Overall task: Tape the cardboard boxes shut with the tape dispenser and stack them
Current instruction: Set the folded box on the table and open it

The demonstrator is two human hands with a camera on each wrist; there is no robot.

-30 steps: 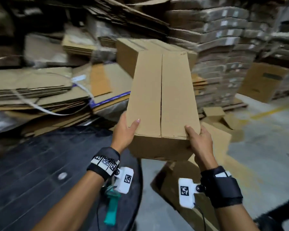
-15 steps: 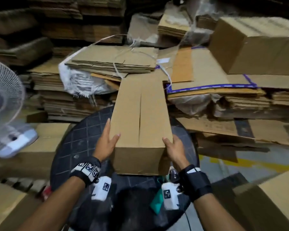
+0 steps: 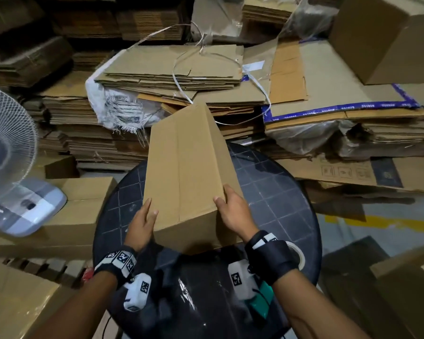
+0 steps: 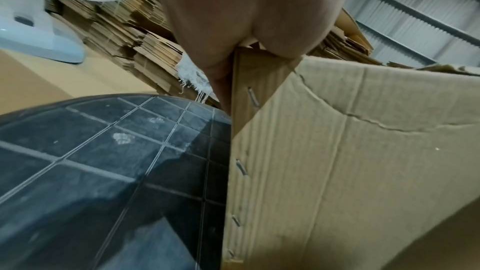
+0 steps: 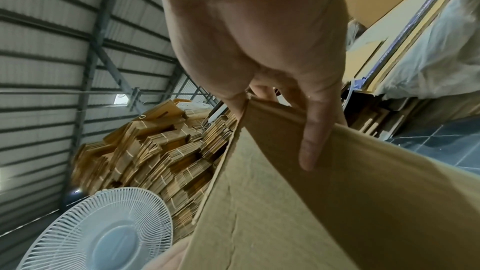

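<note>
A long brown cardboard box (image 3: 189, 172) hangs tilted over the round black table (image 3: 279, 199), its flap seam facing up. My left hand (image 3: 143, 220) grips its near left corner, fingers along the stapled side (image 4: 244, 98) and thumb on top. At the near right corner my right hand (image 3: 233, 209) holds it with the thumb over the edge and the fingers (image 5: 311, 141) down the side wall. The tape dispenser's green handle (image 3: 261, 300) lies on the table under my right wrist, its tape roll (image 3: 298, 253) peeking out beside the wristband.
A white fan (image 3: 5, 148) stands at the left on a closed box (image 3: 83, 209). Bundles of flat cardboard (image 3: 169, 69) crowd behind the table. More boxes stand at the bottom left (image 3: 15, 302), bottom right (image 3: 406, 289) and top right (image 3: 389, 33).
I have swung left with the box, from the box pile to over the black table. The box has come lower and rolled a little about its length; both hands keep their hold.
</note>
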